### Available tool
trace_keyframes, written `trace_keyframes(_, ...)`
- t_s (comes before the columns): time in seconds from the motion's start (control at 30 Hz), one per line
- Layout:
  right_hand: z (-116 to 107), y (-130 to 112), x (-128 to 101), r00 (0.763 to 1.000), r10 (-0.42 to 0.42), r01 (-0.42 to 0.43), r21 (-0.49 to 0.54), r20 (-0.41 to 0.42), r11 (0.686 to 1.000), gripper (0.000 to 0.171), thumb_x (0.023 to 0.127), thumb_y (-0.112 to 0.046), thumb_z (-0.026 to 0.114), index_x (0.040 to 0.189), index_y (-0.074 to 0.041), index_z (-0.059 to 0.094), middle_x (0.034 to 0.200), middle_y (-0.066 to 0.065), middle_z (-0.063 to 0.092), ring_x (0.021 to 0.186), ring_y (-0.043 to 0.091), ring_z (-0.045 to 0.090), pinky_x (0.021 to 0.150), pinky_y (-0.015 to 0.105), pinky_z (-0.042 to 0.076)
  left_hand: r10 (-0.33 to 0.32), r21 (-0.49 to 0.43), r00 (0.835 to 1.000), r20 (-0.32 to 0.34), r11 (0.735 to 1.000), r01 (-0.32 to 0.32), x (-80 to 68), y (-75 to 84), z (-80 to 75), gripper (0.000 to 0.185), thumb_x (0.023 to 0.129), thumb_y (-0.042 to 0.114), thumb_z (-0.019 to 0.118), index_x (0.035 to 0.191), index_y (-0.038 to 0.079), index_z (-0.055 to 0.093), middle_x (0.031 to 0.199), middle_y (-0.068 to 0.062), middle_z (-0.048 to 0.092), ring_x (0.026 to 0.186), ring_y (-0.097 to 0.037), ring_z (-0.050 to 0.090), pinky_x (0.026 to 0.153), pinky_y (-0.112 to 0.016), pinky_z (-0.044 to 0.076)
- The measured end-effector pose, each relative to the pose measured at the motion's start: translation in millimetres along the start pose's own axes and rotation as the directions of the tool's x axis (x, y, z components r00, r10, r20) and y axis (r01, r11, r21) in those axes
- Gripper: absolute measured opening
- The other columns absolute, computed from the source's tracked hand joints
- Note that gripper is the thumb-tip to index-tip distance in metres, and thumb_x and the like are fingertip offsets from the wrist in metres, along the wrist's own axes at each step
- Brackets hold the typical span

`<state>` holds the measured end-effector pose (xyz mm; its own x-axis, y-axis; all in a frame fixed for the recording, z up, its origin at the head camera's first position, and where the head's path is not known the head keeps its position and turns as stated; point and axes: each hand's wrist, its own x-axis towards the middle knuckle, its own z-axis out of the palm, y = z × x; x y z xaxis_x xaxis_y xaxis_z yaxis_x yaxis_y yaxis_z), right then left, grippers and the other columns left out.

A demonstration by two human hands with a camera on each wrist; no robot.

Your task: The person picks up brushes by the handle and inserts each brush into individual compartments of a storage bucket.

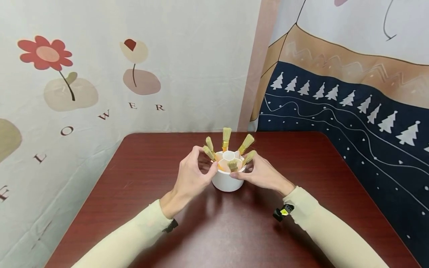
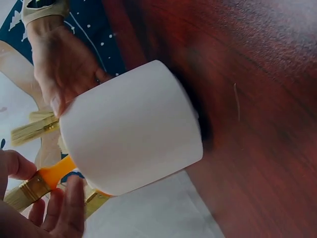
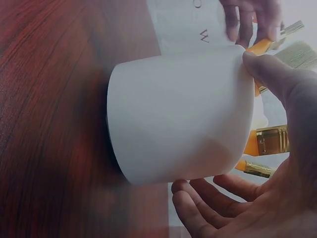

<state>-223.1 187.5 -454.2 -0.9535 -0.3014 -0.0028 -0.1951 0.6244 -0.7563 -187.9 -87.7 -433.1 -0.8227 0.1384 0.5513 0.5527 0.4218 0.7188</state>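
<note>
A round white brush holder (image 1: 228, 181) with a central ring and several compartments stands on the table. Several paintbrushes (image 1: 226, 136) with pale bristles, gold ferrules and orange handles stand in it, bristles up, fanned outward. At its left side my left hand (image 1: 192, 171) pinches one paintbrush (image 2: 57, 170) between thumb and fingers near the ferrule, with the lower handle inside the holder. From the right, my right hand (image 1: 264, 173) grips the holder, its thumb (image 3: 270, 69) at the rim and its fingers along the opposite side. The handles' lower ends are hidden.
The dark red wooden table (image 1: 144, 178) has rounded far corners. Behind it hangs a pale curtain (image 1: 201, 67) with flowers and letters, and at the right a navy cloth (image 1: 335, 115) with white trees. A black wrist strap (image 1: 283, 212) hangs at the right sleeve.
</note>
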Motion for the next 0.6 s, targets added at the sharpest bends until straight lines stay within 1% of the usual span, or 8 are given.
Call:
trace_keyframes(0.17,1,-1,-2,1.0,0.006,-0.006,-0.016,-0.005,1.0,0.079,0.092,-0.067,0.093,0.142,-0.015,0.062,0.134,0.008,0.075,0.118,0.023,0.079,0.105,0.049,0.066,-0.02,0.109,1.0,0.023,0.994,0.017,-4.5,-4.5,0.7,0.03,0.097,0.009,0.086,0.12,0.006,0.066,0.103,-0.011,0.082,0.086,-0.02,0.083,0.08,-0.034,0.07)
trace_keyframes(0.27,3,-1,-3,1.0,0.008,-0.009,-0.023,-0.012,1.0,0.079,0.091,-0.067,0.093,0.142,-0.015,0.061,0.132,0.008,0.077,0.116,0.021,0.08,0.104,0.048,0.066,-0.038,0.162,0.999,0.036,0.986,0.032,-6.6,-6.5,1.3,0.029,0.098,0.012,0.087,0.119,0.008,0.067,0.103,-0.009,0.082,0.088,-0.021,0.08,0.081,-0.035,0.067)
trace_keyframes(0.43,5,-1,-5,0.999,0.027,-0.028,-0.023,-0.019,0.999,0.081,0.09,-0.068,0.093,0.141,-0.015,0.06,0.131,0.008,0.077,0.117,0.022,0.08,0.105,0.049,0.065,-0.068,0.191,0.995,0.076,0.98,0.053,-9.8,-8.9,2.9,0.027,0.1,0.016,0.086,0.118,0.011,0.067,0.104,-0.006,0.082,0.088,-0.019,0.076,0.08,-0.031,0.061)
trace_keyframes(0.6,7,-1,-6,1.0,0.012,-0.012,-0.023,-0.013,1.0,0.087,0.09,-0.069,0.093,0.149,-0.016,0.057,0.144,0.01,0.073,0.127,0.027,0.079,0.113,0.056,0.064,-0.064,0.232,0.994,0.092,0.972,0.041,-13.4,-10.1,1.5,0.03,0.1,0.019,0.088,0.121,0.012,0.068,0.112,-0.003,0.079,0.1,-0.02,0.079,0.087,-0.037,0.063)
